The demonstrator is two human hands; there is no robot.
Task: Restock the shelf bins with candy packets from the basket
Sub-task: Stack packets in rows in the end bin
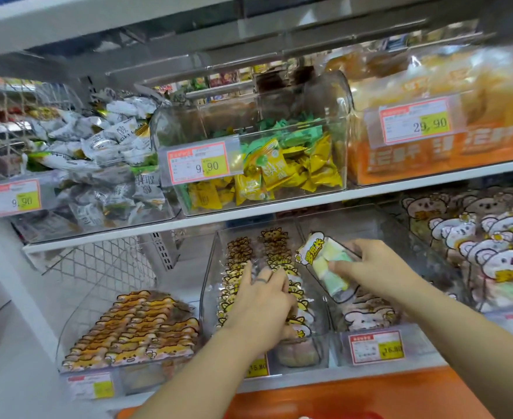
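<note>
Left hand (261, 300) is reaching into the middle clear bin (210, 282) on the lower shelf, fingers spread wide and lying flat on the rows of cat-print packets (275, 246), with a ring on one finger. Right hand (379, 267) is gripping a candy packet (324, 261) by its lower end, fingers curled round it. The packet is tilting over the next bin (421, 334) to the right, with pastel sweets showing through its wrapper.

White shelf boards (279, 207) are running across the frame, with clear bins sitting side by side on them. In the upper row:
- grey-white packets (98, 140) are at left
- yellow and green sweets (279, 170) are in the centre
- orange bread bags (430, 158) are at right

Orange-striped packets (134, 328) are filling the lower-left bin. Bear-print packets (491, 252) are standing at far right. Price tags (199, 163) are hanging on the bin fronts. Wire mesh (98, 261) is backing the shelf at left. An orange panel (340, 397) is running below the lower shelf.
</note>
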